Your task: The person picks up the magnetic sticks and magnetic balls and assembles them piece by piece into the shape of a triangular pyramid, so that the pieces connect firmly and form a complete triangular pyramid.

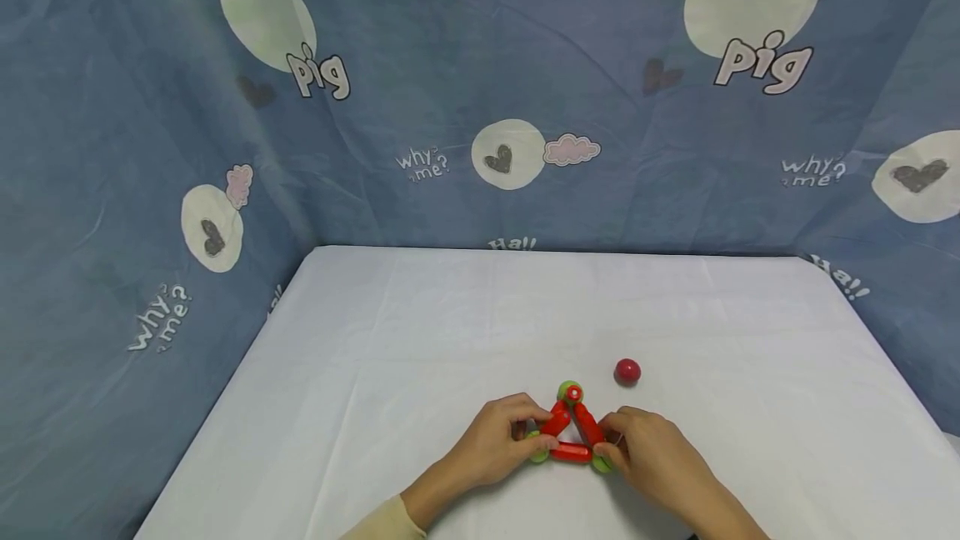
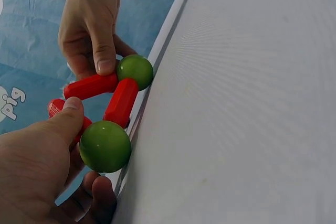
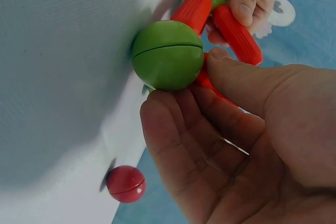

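Red ribbed rods and green balls form a small triangle on the white table. In the head view, one green ball [image 1: 566, 387] is at the far corner, with a round red end on it. A near red rod [image 1: 572, 452] joins the two near corners. My left hand [image 1: 495, 440] pinches the left red rod [image 1: 557, 421] beside the left green ball [image 2: 105, 147], thumb on top. My right hand [image 1: 656, 452] pinches the right red rod [image 1: 588, 425] by the right green ball [image 3: 168, 55], its other fingers spread below that ball.
A loose red ball [image 1: 627, 372] sits on the white table [image 1: 420, 307] beyond my right hand. A blue printed cloth [image 1: 450, 65] hangs behind the table and along its left side.
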A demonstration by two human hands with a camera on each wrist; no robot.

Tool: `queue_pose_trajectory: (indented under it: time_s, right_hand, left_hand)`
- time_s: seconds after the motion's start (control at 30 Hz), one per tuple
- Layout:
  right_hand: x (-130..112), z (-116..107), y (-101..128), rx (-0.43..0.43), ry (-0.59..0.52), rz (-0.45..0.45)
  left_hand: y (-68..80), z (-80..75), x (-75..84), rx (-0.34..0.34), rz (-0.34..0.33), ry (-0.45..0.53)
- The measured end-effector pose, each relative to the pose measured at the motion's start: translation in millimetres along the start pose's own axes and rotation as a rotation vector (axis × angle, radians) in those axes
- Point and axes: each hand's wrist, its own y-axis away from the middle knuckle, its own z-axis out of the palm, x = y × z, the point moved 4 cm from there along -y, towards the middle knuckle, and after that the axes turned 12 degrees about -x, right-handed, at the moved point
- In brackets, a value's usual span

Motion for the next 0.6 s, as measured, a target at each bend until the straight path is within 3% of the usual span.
queue_pose_trajectory:
  time_s: [0.6]
  right_hand:
    - [0.2, -1.1, -0.8, -0.001, 0.013, -0.006]
  left_hand:
    - [-2.4, -0.2, 3.9, 0.0, -0.048, -0.002]
